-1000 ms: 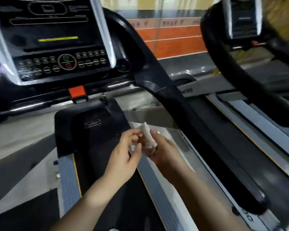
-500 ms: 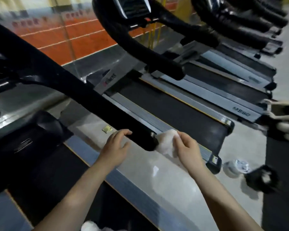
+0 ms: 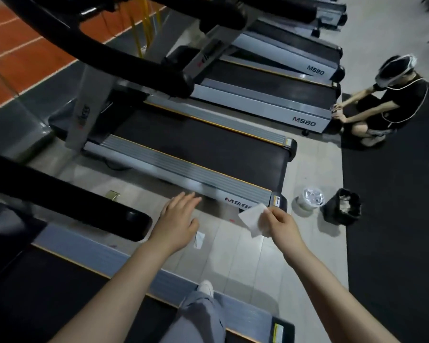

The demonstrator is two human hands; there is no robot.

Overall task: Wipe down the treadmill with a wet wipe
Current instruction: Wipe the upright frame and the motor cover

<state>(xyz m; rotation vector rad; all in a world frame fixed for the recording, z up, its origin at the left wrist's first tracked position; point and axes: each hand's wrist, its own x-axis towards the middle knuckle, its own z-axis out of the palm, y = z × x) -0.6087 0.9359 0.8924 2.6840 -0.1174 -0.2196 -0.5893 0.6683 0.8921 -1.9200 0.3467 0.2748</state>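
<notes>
Dim indoor light, soft motion blur, wide-angle bending at edges.

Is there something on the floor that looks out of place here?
Yes. A small crumpled white scrap lies on the floor tiles between the treadmills, just below the left hand, though the black bin stands close by. It looks like dropped litter.
</notes>
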